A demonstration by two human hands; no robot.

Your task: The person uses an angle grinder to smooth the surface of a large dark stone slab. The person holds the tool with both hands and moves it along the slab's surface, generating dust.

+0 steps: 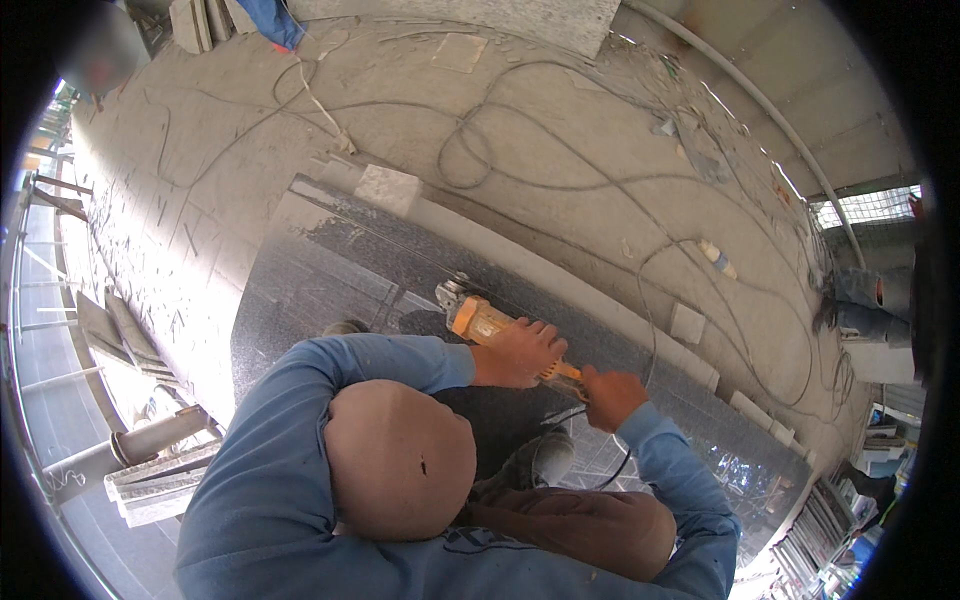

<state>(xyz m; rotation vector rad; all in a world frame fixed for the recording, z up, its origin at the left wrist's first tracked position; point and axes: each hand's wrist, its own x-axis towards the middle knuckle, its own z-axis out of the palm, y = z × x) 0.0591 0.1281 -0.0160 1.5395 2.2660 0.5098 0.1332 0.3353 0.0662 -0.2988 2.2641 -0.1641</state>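
A yellow angle grinder (488, 324) lies across the middle of a dark, speckled stone slab (330, 270). My left hand (520, 352) wraps round the grinder's body, fingers over the top. My right hand (612, 398) is closed on its rear handle, and the palm side is hidden. At the far left end of the tool, the metal guard and head (455, 292) sit at or just over the slab's surface; whether the disc touches it I cannot tell. A dark power cord (625, 465) hangs below my right hand.
My bent knees (400, 460) are close to the tool. Pale stone blocks (388, 190) line the slab's far edge. Long cables (560, 185) loop over the dusty floor, near a plastic bottle (718, 260). Stacked stone strips (165, 485) lie at left, and a person's legs (870, 305) show at right.
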